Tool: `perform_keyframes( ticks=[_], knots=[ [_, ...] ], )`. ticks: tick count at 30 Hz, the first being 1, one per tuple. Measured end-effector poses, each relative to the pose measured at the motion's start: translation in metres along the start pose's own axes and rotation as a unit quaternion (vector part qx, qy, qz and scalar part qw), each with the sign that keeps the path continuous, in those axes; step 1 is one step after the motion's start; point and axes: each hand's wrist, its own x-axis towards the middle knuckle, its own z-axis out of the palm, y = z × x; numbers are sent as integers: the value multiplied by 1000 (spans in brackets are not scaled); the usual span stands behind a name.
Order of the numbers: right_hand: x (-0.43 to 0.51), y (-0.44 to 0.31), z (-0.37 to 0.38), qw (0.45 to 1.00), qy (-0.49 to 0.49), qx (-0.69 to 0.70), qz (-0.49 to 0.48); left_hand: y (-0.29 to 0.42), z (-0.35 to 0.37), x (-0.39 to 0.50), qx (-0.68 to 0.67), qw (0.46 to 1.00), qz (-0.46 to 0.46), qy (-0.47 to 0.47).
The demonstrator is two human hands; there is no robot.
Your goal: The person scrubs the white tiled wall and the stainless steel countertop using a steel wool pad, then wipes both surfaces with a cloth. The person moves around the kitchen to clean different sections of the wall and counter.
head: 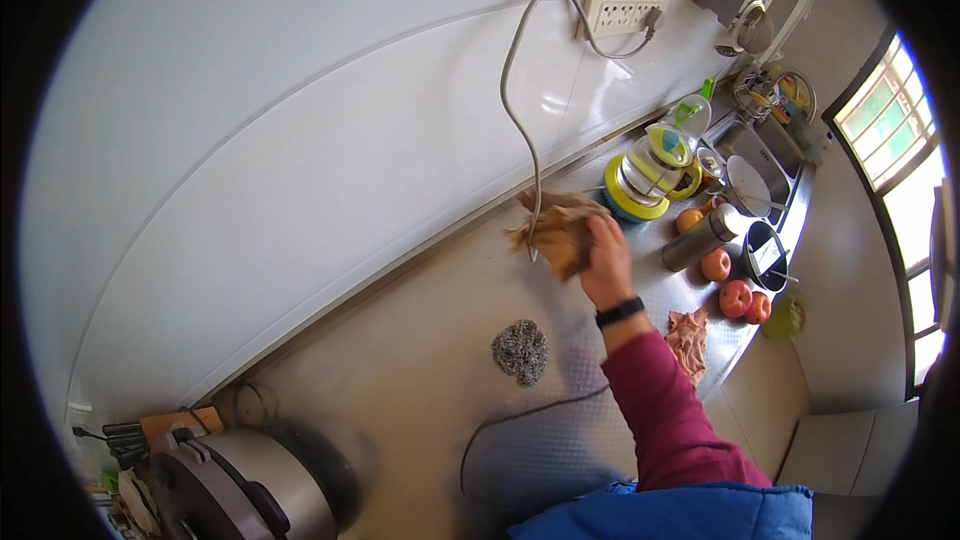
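Observation:
My right hand [609, 259], with a black band at the wrist, grips a crumpled brown cloth [566, 229] above the steel countertop [420, 337]. The cloth is slightly blurred. A grey power cord [514, 101] hangs down across the cloth; its lower end shows against it, and I cannot tell whether they touch. Below the hand, a grey mesh scouring pad [520, 352] lies on the counter. A pinkish crumpled cloth [688, 345] rests to the right of my forearm. My left hand is out of view.
A glass electric kettle [652, 169] on a green base stands beyond my hand. Near it are a steel thermos [697, 240], several apples [735, 298], a black bowl [765, 259] and the sink [757, 150]. An electric pressure cooker [247, 487] sits lower left. The cord's plug is in a wall socket [622, 15].

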Motion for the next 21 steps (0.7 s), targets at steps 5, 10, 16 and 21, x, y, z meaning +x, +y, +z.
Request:
perform_keyframes(
  ticks=[5,10,16,21],
  knots=[
    [-49,-26,-61,960,14,-271,-72,-3,-2,0,-3,1000,6,-12],
    [-11,29,-96,567,-87,-804,-157,4,-6,5,11,1000,11,-12],
    [93,75,-68,592,-21,-767,-246,17,-7,14,35,999,-1,-14],
    [134,93,-46,560,15,-783,-269,28,-14,14,56,998,-22,-13]
  ],
)
